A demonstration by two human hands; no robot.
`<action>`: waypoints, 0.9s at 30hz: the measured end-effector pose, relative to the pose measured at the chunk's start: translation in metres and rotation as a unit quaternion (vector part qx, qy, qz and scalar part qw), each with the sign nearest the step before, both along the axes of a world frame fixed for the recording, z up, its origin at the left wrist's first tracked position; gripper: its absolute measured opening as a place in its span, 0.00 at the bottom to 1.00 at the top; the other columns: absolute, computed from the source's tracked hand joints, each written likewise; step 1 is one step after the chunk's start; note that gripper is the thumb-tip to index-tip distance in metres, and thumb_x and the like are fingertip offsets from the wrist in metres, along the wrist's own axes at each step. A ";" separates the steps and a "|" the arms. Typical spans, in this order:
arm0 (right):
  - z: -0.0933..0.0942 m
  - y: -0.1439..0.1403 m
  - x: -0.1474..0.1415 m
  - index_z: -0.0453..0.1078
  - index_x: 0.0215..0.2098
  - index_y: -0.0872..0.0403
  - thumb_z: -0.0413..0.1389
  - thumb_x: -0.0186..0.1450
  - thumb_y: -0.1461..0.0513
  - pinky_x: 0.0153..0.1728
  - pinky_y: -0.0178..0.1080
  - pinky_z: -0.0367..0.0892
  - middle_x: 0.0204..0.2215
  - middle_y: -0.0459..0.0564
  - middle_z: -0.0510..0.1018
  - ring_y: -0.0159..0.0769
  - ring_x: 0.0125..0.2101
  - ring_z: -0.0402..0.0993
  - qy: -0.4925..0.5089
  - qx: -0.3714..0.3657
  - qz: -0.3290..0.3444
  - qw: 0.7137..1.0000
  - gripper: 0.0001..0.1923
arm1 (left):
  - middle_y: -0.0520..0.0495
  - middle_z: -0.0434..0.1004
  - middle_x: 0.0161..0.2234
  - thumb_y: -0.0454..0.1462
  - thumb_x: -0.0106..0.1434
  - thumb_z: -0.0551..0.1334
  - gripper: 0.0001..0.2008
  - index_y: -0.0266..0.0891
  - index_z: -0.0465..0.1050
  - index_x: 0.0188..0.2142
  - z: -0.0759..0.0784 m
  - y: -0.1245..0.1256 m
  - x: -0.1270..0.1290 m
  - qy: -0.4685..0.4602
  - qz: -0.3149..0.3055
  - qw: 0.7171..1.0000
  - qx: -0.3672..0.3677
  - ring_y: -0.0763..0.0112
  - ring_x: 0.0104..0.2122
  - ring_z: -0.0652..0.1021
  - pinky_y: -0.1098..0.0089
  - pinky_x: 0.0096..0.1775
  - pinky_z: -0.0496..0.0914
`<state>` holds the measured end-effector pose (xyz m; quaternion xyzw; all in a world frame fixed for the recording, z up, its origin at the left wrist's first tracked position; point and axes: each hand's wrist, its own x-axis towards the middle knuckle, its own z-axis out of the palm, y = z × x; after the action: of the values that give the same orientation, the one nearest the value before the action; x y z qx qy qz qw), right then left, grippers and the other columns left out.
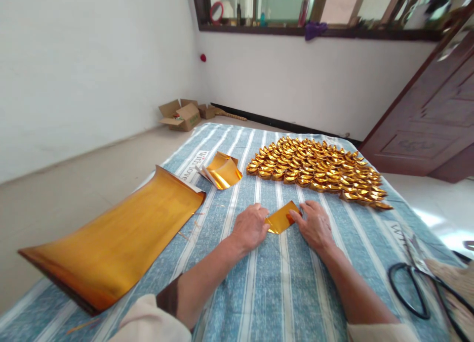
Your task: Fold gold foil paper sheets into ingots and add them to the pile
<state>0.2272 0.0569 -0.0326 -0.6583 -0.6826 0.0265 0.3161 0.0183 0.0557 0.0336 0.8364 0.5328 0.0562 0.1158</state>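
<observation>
A blue striped cloth point(281, 292) covers the surface; a large gold foil sheet point(118, 238) curls at its left; folded gold ingots point(318, 169) lie massed ahead; both forearms reach forward, left hand point(250, 227) and right hand point(314, 224) palm-down, fingertips pressing a small gold foil piece point(282, 217) flat between them.

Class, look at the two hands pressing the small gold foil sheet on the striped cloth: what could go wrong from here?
1. The small gold sheet is pinched between the left hand and right hand on soft striped cloth; a crease might come out crooked.
2. The folded gold pieces lie close beyond the hands; a reaching sleeve could scatter them.
3. The scissors lie near the right forearm and could get knocked.
</observation>
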 end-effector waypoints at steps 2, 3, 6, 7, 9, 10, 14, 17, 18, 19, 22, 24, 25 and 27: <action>-0.002 -0.001 -0.002 0.74 0.32 0.54 0.54 0.62 0.51 0.50 0.51 0.61 0.41 0.59 0.74 0.52 0.47 0.68 -0.009 -0.002 0.003 1.000 0.15 | 0.46 0.74 0.37 0.33 0.60 0.59 0.07 0.40 0.73 0.37 0.002 -0.001 0.001 0.003 -0.001 1.000 0.001 0.63 0.41 0.75 0.67 0.41 0.70; -0.002 -0.001 -0.004 0.74 0.32 0.53 0.54 0.62 0.52 0.50 0.51 0.60 0.41 0.58 0.74 0.52 0.48 0.67 -0.005 0.001 0.005 1.000 0.14 | 0.46 0.74 0.37 0.33 0.60 0.59 0.07 0.40 0.73 0.37 0.003 -0.002 0.001 0.006 0.000 1.000 0.001 0.62 0.41 0.75 0.67 0.41 0.70; 0.000 -0.003 -0.007 0.74 0.31 0.51 0.56 0.59 0.55 0.52 0.52 0.58 0.42 0.57 0.75 0.52 0.50 0.66 0.047 0.005 0.012 0.999 0.09 | 0.45 0.74 0.37 0.33 0.60 0.58 0.06 0.40 0.72 0.35 0.006 -0.004 0.003 0.013 0.008 1.000 0.001 0.61 0.40 0.76 0.66 0.40 0.70; 0.001 -0.004 -0.007 0.73 0.31 0.51 0.57 0.58 0.56 0.52 0.52 0.58 0.42 0.56 0.75 0.52 0.50 0.67 0.071 0.003 0.012 0.997 0.08 | 0.45 0.74 0.36 0.33 0.60 0.58 0.05 0.40 0.72 0.35 0.006 -0.004 0.003 0.015 0.012 1.000 0.002 0.60 0.40 0.76 0.65 0.39 0.70; 0.005 -0.004 -0.008 0.73 0.30 0.52 0.57 0.56 0.58 0.51 0.51 0.59 0.40 0.55 0.76 0.50 0.47 0.68 0.112 -0.004 0.010 0.994 0.07 | 0.45 0.74 0.37 0.33 0.60 0.57 0.05 0.39 0.72 0.35 0.007 -0.005 0.004 0.018 0.020 1.000 0.002 0.60 0.39 0.76 0.65 0.39 0.70; 0.008 -0.005 -0.008 0.72 0.29 0.52 0.57 0.55 0.58 0.50 0.50 0.60 0.39 0.54 0.76 0.48 0.45 0.70 0.126 -0.007 0.007 0.992 0.07 | 0.45 0.74 0.37 0.33 0.60 0.57 0.06 0.39 0.71 0.36 0.007 -0.006 0.004 0.019 0.023 1.000 0.002 0.60 0.39 0.77 0.65 0.38 0.70; 0.019 -0.008 -0.010 0.71 0.32 0.53 0.55 0.55 0.56 0.40 0.43 0.66 0.32 0.49 0.77 0.41 0.34 0.72 0.166 -0.021 -0.005 0.986 0.10 | 0.45 0.73 0.38 0.33 0.61 0.57 0.06 0.40 0.70 0.38 0.005 -0.007 0.005 0.021 0.027 0.999 -0.003 0.62 0.37 0.77 0.66 0.37 0.71; 0.027 -0.012 -0.012 0.71 0.31 0.53 0.54 0.56 0.56 0.37 0.39 0.66 0.29 0.47 0.78 0.38 0.32 0.73 0.189 -0.031 0.005 0.981 0.10 | 0.47 0.73 0.39 0.31 0.62 0.56 0.08 0.41 0.70 0.40 0.003 -0.007 0.005 0.016 0.011 1.000 -0.006 0.64 0.39 0.77 0.68 0.38 0.71; 0.029 -0.013 -0.012 0.71 0.31 0.53 0.54 0.56 0.56 0.37 0.39 0.66 0.29 0.47 0.78 0.38 0.32 0.73 0.199 -0.037 0.013 0.979 0.09 | 0.47 0.72 0.40 0.30 0.62 0.56 0.09 0.42 0.70 0.41 0.003 -0.007 0.006 0.012 -0.006 1.000 -0.008 0.65 0.39 0.77 0.69 0.38 0.70; 0.030 -0.013 -0.012 0.71 0.31 0.53 0.55 0.56 0.56 0.37 0.39 0.66 0.29 0.47 0.78 0.38 0.33 0.74 0.212 -0.046 0.020 0.976 0.09 | 0.48 0.72 0.41 0.30 0.62 0.55 0.11 0.42 0.69 0.42 0.003 -0.006 0.006 0.006 -0.029 1.000 -0.009 0.66 0.39 0.77 0.69 0.37 0.70; 0.032 -0.012 -0.006 0.72 0.32 0.53 0.56 0.54 0.55 0.36 0.39 0.66 0.29 0.47 0.78 0.38 0.32 0.74 0.248 -0.085 0.031 0.964 0.11 | 0.49 0.73 0.44 0.28 0.62 0.54 0.14 0.44 0.70 0.44 0.003 -0.005 0.007 -0.012 -0.120 0.993 -0.004 0.67 0.40 0.76 0.71 0.36 0.70; 0.031 -0.010 -0.001 0.72 0.33 0.54 0.57 0.53 0.55 0.33 0.39 0.66 0.26 0.47 0.78 0.38 0.28 0.74 0.250 -0.104 0.025 0.962 0.12 | 0.50 0.73 0.45 0.28 0.62 0.54 0.14 0.45 0.72 0.42 0.004 -0.003 0.008 -0.027 -0.164 0.986 -0.003 0.66 0.41 0.75 0.70 0.38 0.70; 0.030 -0.010 0.001 0.72 0.33 0.54 0.58 0.53 0.55 0.31 0.39 0.65 0.24 0.46 0.77 0.37 0.27 0.73 0.244 -0.109 0.021 0.963 0.12 | 0.51 0.73 0.46 0.28 0.62 0.54 0.13 0.45 0.73 0.40 0.004 -0.002 0.008 -0.035 -0.176 0.984 -0.006 0.66 0.42 0.75 0.70 0.39 0.70; 0.029 -0.009 0.004 0.73 0.34 0.53 0.58 0.53 0.56 0.29 0.38 0.63 0.21 0.44 0.75 0.36 0.23 0.71 0.232 -0.115 0.014 0.966 0.13 | 0.51 0.74 0.45 0.28 0.61 0.55 0.13 0.44 0.74 0.37 0.004 0.001 0.007 -0.044 -0.188 0.981 -0.013 0.66 0.41 0.75 0.68 0.42 0.69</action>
<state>0.2309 0.0483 -0.0033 -0.6565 -0.5922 0.2612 0.3873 0.0258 0.0563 0.0372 0.9166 0.3616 0.0629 0.1584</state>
